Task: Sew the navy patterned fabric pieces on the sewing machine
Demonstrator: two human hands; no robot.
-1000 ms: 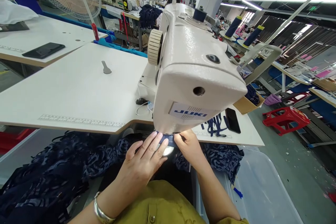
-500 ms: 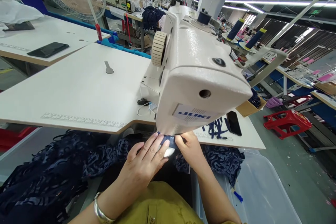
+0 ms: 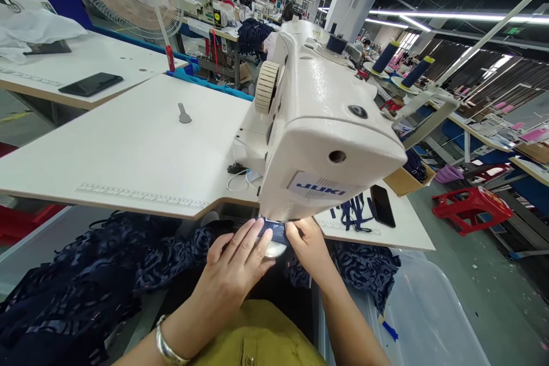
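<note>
A small navy fabric piece (image 3: 275,233) lies under the front end of a white sewing machine (image 3: 343,143). My left hand (image 3: 235,263) rests on its left part, fingers stretched out and pressing flat. At the fabric's right edge, my right hand (image 3: 306,243) has thumb and finger closed in a pinch. A round pale plate (image 3: 275,250) shows just below the fabric. The machine's head hides the needle and presser foot from this angle.
The white table (image 3: 141,148) carries a grey metal piece (image 3: 184,114); navy strips (image 3: 354,214) and a phone (image 3: 383,206) lie to the right. Dark garments (image 3: 64,291) hang below left; a clear plastic bin (image 3: 433,309) stands right. A red stool (image 3: 472,209) is beyond.
The camera view has shifted slightly. A little more of the navy fabric shows between my hands, which keep nearly the same hold.
</note>
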